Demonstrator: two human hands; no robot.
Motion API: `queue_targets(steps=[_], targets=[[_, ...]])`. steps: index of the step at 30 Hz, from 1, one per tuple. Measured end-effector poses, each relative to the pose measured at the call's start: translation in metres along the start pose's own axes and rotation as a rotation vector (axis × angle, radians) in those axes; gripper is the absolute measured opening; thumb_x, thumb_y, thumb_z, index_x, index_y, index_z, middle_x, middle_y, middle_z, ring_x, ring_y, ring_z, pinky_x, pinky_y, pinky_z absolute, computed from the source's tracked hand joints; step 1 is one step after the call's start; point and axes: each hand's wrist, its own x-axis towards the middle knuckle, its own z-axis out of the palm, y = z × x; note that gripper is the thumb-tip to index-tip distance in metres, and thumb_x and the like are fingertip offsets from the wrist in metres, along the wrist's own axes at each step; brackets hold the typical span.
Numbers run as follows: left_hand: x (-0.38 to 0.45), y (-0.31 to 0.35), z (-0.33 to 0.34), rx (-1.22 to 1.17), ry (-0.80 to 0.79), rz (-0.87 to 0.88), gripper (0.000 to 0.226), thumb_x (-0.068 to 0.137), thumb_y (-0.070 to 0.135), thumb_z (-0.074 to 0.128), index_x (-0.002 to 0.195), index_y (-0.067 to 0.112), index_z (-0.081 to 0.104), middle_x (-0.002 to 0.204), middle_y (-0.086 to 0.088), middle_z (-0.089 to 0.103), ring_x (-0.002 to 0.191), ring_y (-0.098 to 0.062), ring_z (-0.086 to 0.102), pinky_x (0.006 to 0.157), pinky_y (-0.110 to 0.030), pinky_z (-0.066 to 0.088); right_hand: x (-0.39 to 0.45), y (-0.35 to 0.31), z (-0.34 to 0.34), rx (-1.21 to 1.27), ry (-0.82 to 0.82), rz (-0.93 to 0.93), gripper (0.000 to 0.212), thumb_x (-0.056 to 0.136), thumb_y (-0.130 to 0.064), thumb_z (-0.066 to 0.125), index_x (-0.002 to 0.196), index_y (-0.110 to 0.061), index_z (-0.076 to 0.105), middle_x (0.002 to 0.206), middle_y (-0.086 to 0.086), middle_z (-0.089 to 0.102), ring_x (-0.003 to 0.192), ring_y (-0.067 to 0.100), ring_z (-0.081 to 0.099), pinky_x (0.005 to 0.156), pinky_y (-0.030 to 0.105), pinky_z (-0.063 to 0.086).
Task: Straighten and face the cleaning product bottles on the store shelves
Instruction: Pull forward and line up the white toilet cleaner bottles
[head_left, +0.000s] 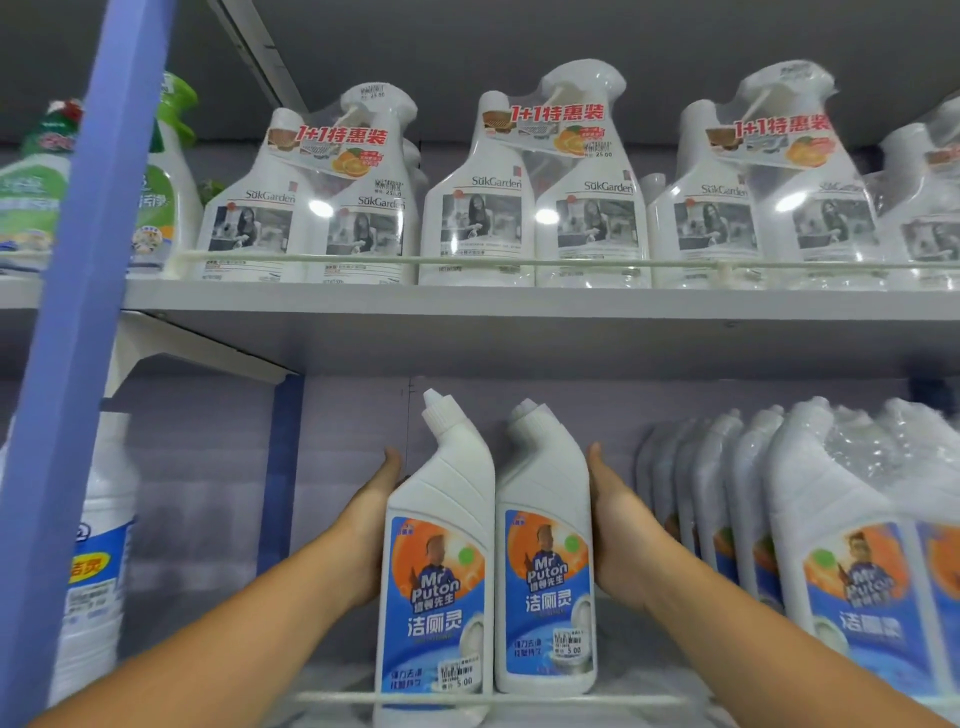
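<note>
Two white toilet-cleaner bottles with blue and orange labels stand side by side on the lower shelf (649, 670), just behind the white wire rail (623, 700) along its front edge. The left bottle (439, 561) sits a little nearer the front edge than the right bottle (545, 561); the two touch or nearly touch along their sides, both are upright, and both labels face outward, each with a small price sticker low on the front. Their angled necks lean toward the left. The left hand (371, 525) lies flat against the outer side of the left bottle, fingers straight and reaching toward the back of the shelf. The right hand (615, 525) presses the same way against the outer side of the right bottle, fingers extended, so the pair is held between two open palms. Toward the right end of the lower shelf stands a tight row of shrink-wrapped bottles (852, 561) of the same product, angled so that their sides show. At the left end, beyond a blue upright post (88, 312), stands a large white jug (98, 561) with a blue label. On the upper shelf (519, 304), behind its own rail, stand wrapped twin-packs of white spray bottles (535, 197), with green-labelled bottles (156, 208) at the left end.
</note>
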Motion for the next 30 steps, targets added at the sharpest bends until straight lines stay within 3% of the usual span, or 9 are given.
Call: queue_targets(steps=[4, 7, 10, 13, 15, 17, 21, 30], targets=[[-0.009, -0.002, 0.006, -0.013, -0.012, 0.063, 0.070, 0.102, 0.061, 0.037, 0.076, 0.005, 0.069, 0.069, -0.020, 0.074, 0.052, -0.033, 0.071, 0.066, -0.043, 0.051, -0.002, 0.006, 0.004, 0.023, 0.031, 0.006, 0.081, 0.094, -0.075, 0.033, 0.127, -0.008, 0.065, 0.115, 0.026, 0.072, 0.111, 0.044, 0.068, 0.103, 0.059, 0.050], [-0.005, -0.005, 0.003, 0.020, 0.032, 0.069, 0.077, 0.103, 0.058, 0.043, 0.053, 0.008, 0.074, 0.064, -0.017, 0.072, 0.051, -0.030, 0.071, 0.067, -0.043, 0.051, -0.001, 0.008, 0.005, 0.017, 0.047, 0.013, 0.081, 0.093, -0.076, 0.034, 0.129, -0.009, 0.064, 0.115, 0.027, 0.072, 0.111, 0.044, 0.068, 0.102, 0.060, 0.050], [-0.014, -0.009, -0.004, 0.101, 0.028, 0.102, 0.066, 0.102, 0.059, 0.044, 0.074, 0.008, 0.075, 0.074, -0.017, 0.076, 0.064, -0.031, 0.075, 0.073, -0.043, 0.057, -0.004, 0.008, 0.002, -0.086, 0.119, -0.026, 0.076, 0.097, -0.070, 0.033, 0.121, -0.006, 0.066, 0.108, 0.024, 0.075, 0.107, 0.041, 0.070, 0.101, 0.054, 0.053], [-0.027, -0.015, -0.014, 0.317, 0.165, 0.289, 0.057, 0.098, 0.066, 0.040, 0.103, 0.019, 0.073, 0.097, -0.008, 0.079, 0.102, -0.027, 0.072, 0.104, -0.049, 0.050, -0.023, 0.007, -0.006, -0.390, 0.221, -0.187, 0.056, 0.102, -0.059, 0.039, 0.114, -0.011, 0.064, 0.104, 0.007, 0.075, 0.101, 0.025, 0.070, 0.092, 0.036, 0.054], [-0.046, -0.021, -0.023, 0.450, 0.201, 0.464, 0.052, 0.089, 0.071, 0.051, 0.105, 0.025, 0.069, 0.098, 0.001, 0.078, 0.101, -0.022, 0.072, 0.098, -0.049, 0.055, -0.038, 0.009, -0.017, -0.538, 0.143, -0.307, 0.039, 0.098, -0.050, 0.055, 0.113, -0.015, 0.063, 0.099, 0.002, 0.077, 0.090, 0.018, 0.074, 0.077, 0.029, 0.059], [-0.062, -0.029, -0.027, 0.585, 0.151, 0.457, 0.050, 0.069, 0.074, 0.075, 0.100, 0.036, 0.067, 0.096, 0.007, 0.076, 0.092, -0.015, 0.075, 0.081, -0.044, 0.063, -0.048, 0.012, -0.023, -0.649, -0.005, -0.259, 0.034, 0.092, -0.040, 0.069, 0.116, -0.016, 0.064, 0.099, 0.000, 0.079, 0.089, 0.016, 0.077, 0.079, 0.034, 0.063], [-0.073, -0.043, -0.024, 0.869, 0.131, 0.396, 0.052, 0.072, 0.041, 0.087, 0.111, 0.043, 0.053, 0.102, 0.014, 0.071, 0.086, -0.003, 0.072, 0.059, -0.018, 0.056, -0.051, 0.020, -0.024, -0.743, -0.106, -0.086, 0.032, 0.090, -0.028, 0.076, 0.118, -0.019, 0.063, 0.105, -0.001, 0.079, 0.095, 0.018, 0.077, 0.088, 0.045, 0.061], [-0.077, -0.045, -0.027, 0.878, 0.154, 0.396, 0.051, 0.065, 0.050, 0.085, 0.105, 0.035, 0.059, 0.100, 0.012, 0.070, 0.086, -0.008, 0.073, 0.070, -0.031, 0.063, -0.054, 0.027, -0.020, -0.733, -0.029, -0.095, 0.028, 0.092, -0.030, 0.072, 0.118, -0.022, 0.064, 0.104, -0.005, 0.079, 0.093, 0.015, 0.077, 0.087, 0.044, 0.062]])
